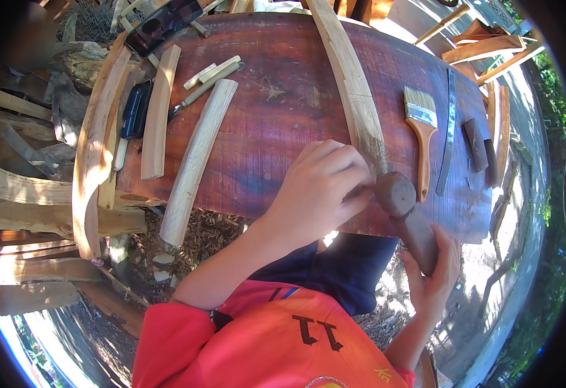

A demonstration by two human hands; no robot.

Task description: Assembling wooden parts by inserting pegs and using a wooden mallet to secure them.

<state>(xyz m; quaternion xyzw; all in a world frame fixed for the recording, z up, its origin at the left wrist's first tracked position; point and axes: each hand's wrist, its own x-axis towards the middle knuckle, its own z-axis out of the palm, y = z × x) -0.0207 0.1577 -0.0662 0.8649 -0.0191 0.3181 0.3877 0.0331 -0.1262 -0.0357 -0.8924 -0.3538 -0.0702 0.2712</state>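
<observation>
One brown mallet (396, 195) is held over the near edge of the table (276, 139), right of centre, with the fingers of the right hand (433, 275) clamped round its handle. Just left of its round head, the left hand (325, 184) is held with fingers curled; whether anything is pinched between them cannot be told. Beside that hand lies the near end of a long strip (351, 77), by which the far edge is crossed. To the right, a brush (422, 136), bristles far, is laid near a thin blade (449, 129), with dark pieces (475, 145) farther right. On the left, a stick (199, 161) is set overhanging the near edge; beyond it lie a plank (160, 116) and, at the far left, a phone (162, 27).
</observation>
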